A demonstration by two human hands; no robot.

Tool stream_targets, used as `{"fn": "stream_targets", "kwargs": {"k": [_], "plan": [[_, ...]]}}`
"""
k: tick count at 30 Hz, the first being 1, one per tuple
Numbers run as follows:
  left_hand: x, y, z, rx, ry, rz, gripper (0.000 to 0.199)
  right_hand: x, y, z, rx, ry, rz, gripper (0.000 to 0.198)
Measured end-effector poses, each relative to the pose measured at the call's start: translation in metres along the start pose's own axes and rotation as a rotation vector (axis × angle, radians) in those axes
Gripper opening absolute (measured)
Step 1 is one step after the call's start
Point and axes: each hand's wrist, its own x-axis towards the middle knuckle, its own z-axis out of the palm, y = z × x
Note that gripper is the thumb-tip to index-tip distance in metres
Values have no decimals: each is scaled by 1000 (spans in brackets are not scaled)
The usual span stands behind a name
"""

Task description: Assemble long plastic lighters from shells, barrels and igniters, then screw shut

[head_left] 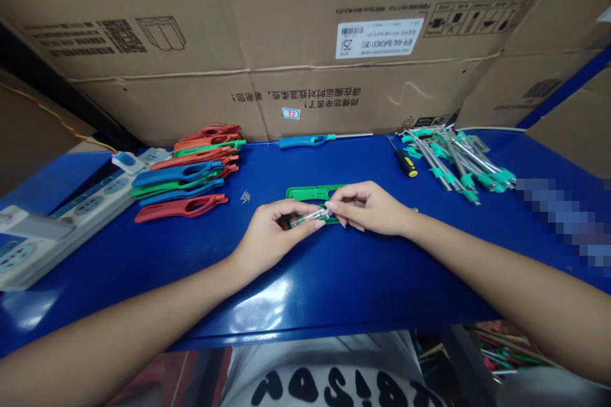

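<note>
Holding a small clear tube with a shiny end [308, 217], the left hand [270, 232] pinches it between the thumb and the bent fingers, and the right hand [375, 208] pinches at the shiny end with its thumb and a fingertip. The tube could slip, I think, because it looks smooth and thin and only a few fingers press on it. If one hand pulls harder than the other, it could pop out and drop on the shiny blue table [363, 292] or roll away. A hard squeeze could also crack it. The loose little silver metal screws [245, 196] lie in a heap near the left hand, so a bump could scatter them. The long green plastic half-shell [310, 193] lies just behind the hands, and a knuckle could knock it crooked. Another green plastic piece [333, 221] is mostly hidden by the hands, so I cannot tell how it sits or if the fingers touch it. The tube is right between the two hands and tilted a bit, with its shiny end at the right fingertips. Its near side lies along the left thumb, and its other end points to the left, tucked into the bent left fingers. The other right fingers curl under, and I cannot tell if they hold anything
</note>
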Motion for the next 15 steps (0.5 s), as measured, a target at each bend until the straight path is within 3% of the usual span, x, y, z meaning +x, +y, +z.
{"fn": "stream_targets", "kwargs": {"k": [15], "plan": [[-2, -2, 1, 3, 24, -16, 18, 0, 4, 2, 58, 59, 17, 42]]}}
